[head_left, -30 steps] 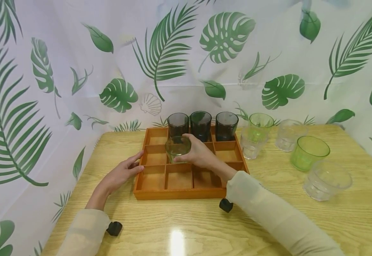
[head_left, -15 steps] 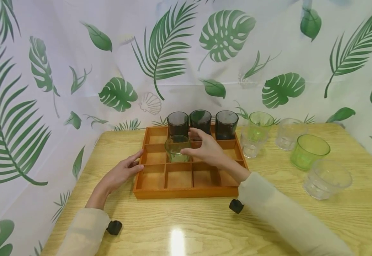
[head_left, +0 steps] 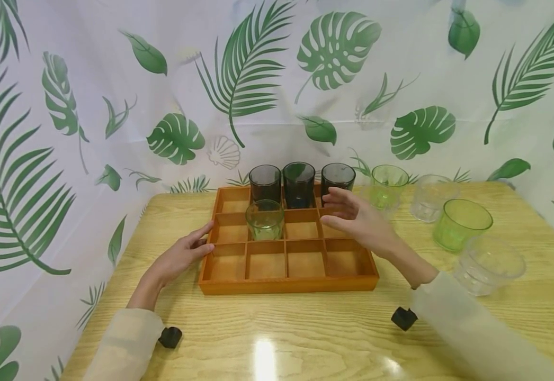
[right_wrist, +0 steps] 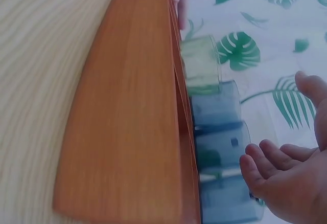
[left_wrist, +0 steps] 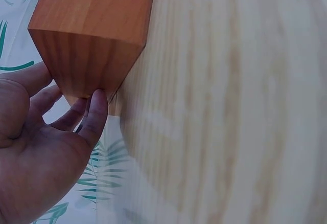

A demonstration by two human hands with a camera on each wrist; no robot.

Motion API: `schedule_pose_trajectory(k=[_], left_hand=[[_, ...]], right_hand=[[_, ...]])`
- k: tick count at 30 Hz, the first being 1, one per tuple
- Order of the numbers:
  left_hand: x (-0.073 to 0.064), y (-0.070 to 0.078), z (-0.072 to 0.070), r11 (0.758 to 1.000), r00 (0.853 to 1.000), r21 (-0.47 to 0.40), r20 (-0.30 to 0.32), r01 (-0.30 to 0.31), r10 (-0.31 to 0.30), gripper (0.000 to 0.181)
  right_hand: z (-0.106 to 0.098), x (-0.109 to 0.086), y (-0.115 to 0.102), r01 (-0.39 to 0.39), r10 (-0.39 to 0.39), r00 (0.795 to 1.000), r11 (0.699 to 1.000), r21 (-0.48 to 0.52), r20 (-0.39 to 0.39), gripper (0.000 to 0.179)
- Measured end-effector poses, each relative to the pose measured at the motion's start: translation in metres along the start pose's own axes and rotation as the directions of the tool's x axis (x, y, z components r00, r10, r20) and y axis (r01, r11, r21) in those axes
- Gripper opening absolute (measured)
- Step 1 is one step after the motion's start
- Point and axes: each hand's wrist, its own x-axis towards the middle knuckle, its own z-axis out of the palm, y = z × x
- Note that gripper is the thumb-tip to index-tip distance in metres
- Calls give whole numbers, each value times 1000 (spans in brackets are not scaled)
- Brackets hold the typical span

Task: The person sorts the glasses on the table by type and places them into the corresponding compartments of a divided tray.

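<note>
Left grip [head_left: 180, 258] touching tray [head_left: 286, 286], green glass [head_left: 265, 225] inside

Shows a yellowish, wood-grained surface [head_left: 224, 333] closed in at back and sides by creased white sheeting [head_left: 269, 135] printed with green leaves [head_left: 339, 50] and a pale shell [head_left: 224, 152], with a bright glare [head_left: 265, 360] along the near part.
</note>
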Motion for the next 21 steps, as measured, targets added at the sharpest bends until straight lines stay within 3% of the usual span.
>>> schedule_pose_trajectory(k=[5, 15, 21], left_hand=[[0, 0, 0, 1000, 1000, -5, 4, -10, 10, 69], [3, 0, 0, 1000, 1000, -27, 11, -2, 2, 69], [2, -1, 0, 999, 1000, -42, 12, 1, 0, 68]], right_hand=[[-20, -15, 3, -18, 18, 1000, 1000, -14, -7, 73], [-53, -37, 15, 44, -45, 994, 999, -10, -98, 67], [-71, -50, 19, 40, -40, 992, 999, -9, -122, 65]])
